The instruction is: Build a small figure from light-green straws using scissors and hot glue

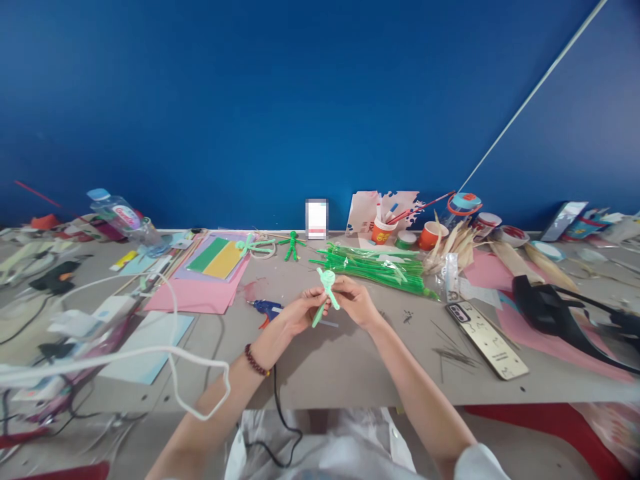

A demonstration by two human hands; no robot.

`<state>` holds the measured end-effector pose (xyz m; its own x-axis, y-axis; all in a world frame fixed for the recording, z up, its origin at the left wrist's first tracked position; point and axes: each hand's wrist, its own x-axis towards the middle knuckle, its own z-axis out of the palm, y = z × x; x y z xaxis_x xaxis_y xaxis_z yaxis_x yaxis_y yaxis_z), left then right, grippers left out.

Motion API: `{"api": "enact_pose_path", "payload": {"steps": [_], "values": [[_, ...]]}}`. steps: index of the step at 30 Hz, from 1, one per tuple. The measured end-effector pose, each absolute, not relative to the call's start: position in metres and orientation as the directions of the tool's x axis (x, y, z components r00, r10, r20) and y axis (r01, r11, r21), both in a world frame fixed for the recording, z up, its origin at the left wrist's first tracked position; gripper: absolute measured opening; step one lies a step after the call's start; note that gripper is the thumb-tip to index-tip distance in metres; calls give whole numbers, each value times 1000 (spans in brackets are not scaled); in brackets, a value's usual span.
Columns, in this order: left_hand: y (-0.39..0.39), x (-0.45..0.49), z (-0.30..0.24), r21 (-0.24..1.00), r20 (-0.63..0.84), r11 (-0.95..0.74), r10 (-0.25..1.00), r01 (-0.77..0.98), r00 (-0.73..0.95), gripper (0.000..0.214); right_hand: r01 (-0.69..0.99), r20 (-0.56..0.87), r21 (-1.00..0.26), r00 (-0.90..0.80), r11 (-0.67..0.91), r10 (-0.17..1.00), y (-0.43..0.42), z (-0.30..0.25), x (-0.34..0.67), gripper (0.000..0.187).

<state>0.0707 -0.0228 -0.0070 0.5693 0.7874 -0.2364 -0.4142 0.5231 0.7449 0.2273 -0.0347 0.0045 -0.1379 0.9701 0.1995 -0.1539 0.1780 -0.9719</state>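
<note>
A light green pipe-cleaner figure (327,283) with a coiled round head is held up over the middle of the table. My left hand (306,310), with a beaded bracelet at the wrist, closes its fingers around the figure's lower left side. On the other side, my right hand (354,300) pinches it with closed fingertips. A blue hot glue gun (267,308) lies beside my left hand, partly hidden by it. Behind my hands, a dark green pipe-cleaner figure (293,247) leans near the wall, and another light green figure (247,245) lies on coloured sheets.
Bagged green pipe cleaners (380,270) lie behind my right hand. To the right are a phone (487,340), thin dark wires (455,357) and a black headset-like object (545,313). A white cable (200,357) loops at left. A cup with pens (384,230) stands behind.
</note>
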Motion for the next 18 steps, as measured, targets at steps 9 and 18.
{"api": "enact_pose_path", "payload": {"steps": [9, 18], "values": [[-26, 80, -10, 732, -262, 510, 823, -452, 504, 27, -277, 218, -944, -118, 178, 969, -40, 8, 223, 16], [-35, 89, 4, 935, 61, -27, 995, -355, 85, 36, -239, 145, -959, 53, 154, 988, -39, 0, 217, 17]]}}
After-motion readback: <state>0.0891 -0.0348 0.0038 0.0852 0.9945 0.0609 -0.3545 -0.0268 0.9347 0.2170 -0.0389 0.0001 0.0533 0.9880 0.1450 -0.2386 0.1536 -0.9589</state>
